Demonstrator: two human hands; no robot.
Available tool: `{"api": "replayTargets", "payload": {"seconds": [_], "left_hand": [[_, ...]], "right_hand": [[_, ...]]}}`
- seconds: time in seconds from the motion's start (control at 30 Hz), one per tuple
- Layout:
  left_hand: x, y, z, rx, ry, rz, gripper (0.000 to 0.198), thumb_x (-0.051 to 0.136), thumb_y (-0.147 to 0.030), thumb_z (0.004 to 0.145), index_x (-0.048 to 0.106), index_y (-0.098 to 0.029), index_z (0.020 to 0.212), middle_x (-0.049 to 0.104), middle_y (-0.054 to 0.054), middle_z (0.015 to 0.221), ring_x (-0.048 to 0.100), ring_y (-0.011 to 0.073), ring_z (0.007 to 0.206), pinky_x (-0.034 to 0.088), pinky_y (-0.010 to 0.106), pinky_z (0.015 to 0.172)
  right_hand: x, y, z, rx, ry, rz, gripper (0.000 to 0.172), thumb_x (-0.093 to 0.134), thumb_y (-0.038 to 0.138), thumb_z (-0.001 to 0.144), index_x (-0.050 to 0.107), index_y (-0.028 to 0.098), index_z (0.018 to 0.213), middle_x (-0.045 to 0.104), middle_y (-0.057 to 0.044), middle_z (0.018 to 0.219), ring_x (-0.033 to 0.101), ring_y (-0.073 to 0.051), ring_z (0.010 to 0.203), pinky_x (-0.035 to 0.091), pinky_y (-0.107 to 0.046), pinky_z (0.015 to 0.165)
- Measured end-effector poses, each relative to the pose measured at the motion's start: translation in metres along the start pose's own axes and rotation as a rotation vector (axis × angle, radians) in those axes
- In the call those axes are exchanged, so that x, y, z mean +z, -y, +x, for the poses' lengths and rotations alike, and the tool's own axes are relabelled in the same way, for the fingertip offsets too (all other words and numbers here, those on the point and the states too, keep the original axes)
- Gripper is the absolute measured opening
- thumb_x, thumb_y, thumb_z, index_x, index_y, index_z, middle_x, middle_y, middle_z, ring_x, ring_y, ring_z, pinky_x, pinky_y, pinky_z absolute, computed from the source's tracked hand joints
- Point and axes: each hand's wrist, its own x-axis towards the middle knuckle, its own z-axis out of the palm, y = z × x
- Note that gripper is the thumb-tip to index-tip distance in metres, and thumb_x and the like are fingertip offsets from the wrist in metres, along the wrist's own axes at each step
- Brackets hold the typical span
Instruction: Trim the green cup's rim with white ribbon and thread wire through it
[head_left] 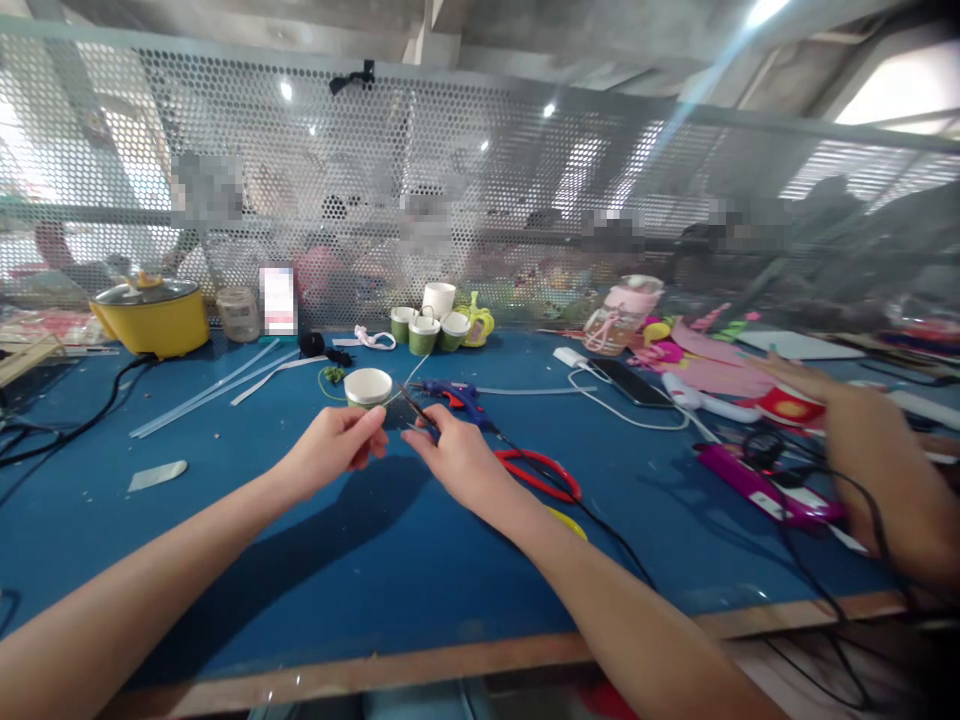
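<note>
My left hand (341, 440) is closed, thumb against curled fingers, just in front of a small white-rimmed cup (367, 388). Whatever its fingertips pinch is too small to make out. My right hand (454, 455) grips a thin dark pointed tool that looks like tweezers (415, 405), its tip angled up and left toward the cup. Behind my right hand lies a blue glue gun (466, 402) with an orange trigger. Red tool handles (544, 475) rest beside my right wrist, and a yellow handle (568, 522) is partly hidden under the forearm.
Several green and white cups (425, 335) stand at the back. A yellow pot (161, 318), a jar (238, 313) and clear glue sticks (206, 395) are left. Rightward are a phone (630, 382), a bottle (622, 315), a purple power strip (765, 485) and another person's arm (877, 450).
</note>
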Motion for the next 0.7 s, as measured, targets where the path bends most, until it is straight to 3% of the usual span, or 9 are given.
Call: {"api": "replayTargets", "payload": {"seconds": [0.07,0.13,0.23,0.33,0.47,0.57,0.63,0.7], "left_hand": [[-0.001,0.000,-0.006,0.238,-0.133,0.510,0.030,0.044,-0.031,0.082,0.054,-0.014,0.058,0.051,0.003,0.056,0.045,0.0124,0.049,0.035,0.024,0.048],[-0.002,-0.001,-0.010,0.479,-0.238,0.862,0.025,0.043,-0.023,0.083,0.056,-0.014,0.063,0.053,0.005,0.062,0.049,0.0153,0.056,0.038,0.026,0.052],[-0.003,-0.001,-0.008,0.798,-0.345,1.070,0.022,0.038,-0.014,0.084,0.058,-0.014,0.075,0.056,0.009,0.076,0.051,0.0175,0.069,0.043,0.028,0.061],[-0.006,0.002,0.000,0.956,-0.421,1.127,0.020,0.039,-0.011,0.083,0.058,-0.013,0.078,0.055,0.010,0.080,0.049,0.0178,0.073,0.044,0.029,0.065],[-0.009,0.010,0.008,1.018,-0.380,1.142,0.021,0.040,-0.011,0.083,0.059,-0.015,0.073,0.055,0.008,0.076,0.046,0.0159,0.067,0.043,0.027,0.060],[-0.009,0.012,0.007,0.971,-0.343,0.975,0.022,0.042,-0.013,0.082,0.060,-0.016,0.069,0.056,0.007,0.073,0.047,0.0153,0.067,0.042,0.027,0.061],[-0.007,0.011,0.006,0.800,-0.338,0.672,0.016,0.048,-0.017,0.079,0.059,-0.016,0.068,0.056,0.005,0.071,0.049,0.0140,0.066,0.041,0.027,0.062],[-0.004,0.009,0.006,0.490,-0.300,0.218,0.010,0.057,-0.022,0.073,0.057,-0.015,0.065,0.054,0.001,0.063,0.047,0.0107,0.057,0.039,0.024,0.055]], "right_hand": [[-0.001,-0.001,0.001,0.029,-0.001,-0.013,0.020,0.054,0.031,0.078,0.055,0.016,0.091,0.066,-0.008,0.079,0.061,-0.020,0.071,0.042,-0.027,0.063],[-0.001,-0.002,0.002,0.032,0.004,-0.016,0.019,0.054,0.031,0.078,0.055,0.016,0.090,0.066,-0.008,0.077,0.061,-0.019,0.070,0.041,-0.027,0.063],[0.000,-0.001,0.001,0.012,0.012,-0.013,0.018,0.054,0.029,0.078,0.054,0.016,0.090,0.066,-0.007,0.077,0.060,-0.018,0.069,0.040,-0.026,0.061],[0.002,0.002,0.000,0.027,0.015,-0.032,0.017,0.054,0.028,0.078,0.054,0.016,0.089,0.066,-0.007,0.077,0.060,-0.019,0.068,0.039,-0.025,0.059],[0.003,0.004,0.000,0.028,0.029,-0.043,0.017,0.055,0.029,0.077,0.055,0.017,0.088,0.066,-0.007,0.077,0.060,-0.020,0.070,0.038,-0.025,0.058],[0.002,0.004,0.000,0.021,0.035,-0.039,0.018,0.054,0.029,0.078,0.055,0.017,0.091,0.066,-0.008,0.079,0.061,-0.021,0.072,0.038,-0.026,0.060],[0.002,0.004,-0.001,0.014,0.036,-0.033,0.018,0.054,0.030,0.078,0.055,0.017,0.091,0.066,-0.008,0.081,0.061,-0.021,0.075,0.039,-0.026,0.062],[0.002,0.003,-0.001,0.003,0.028,-0.026,0.019,0.054,0.030,0.078,0.055,0.017,0.091,0.066,-0.008,0.084,0.061,-0.022,0.078,0.040,-0.027,0.064]]}}
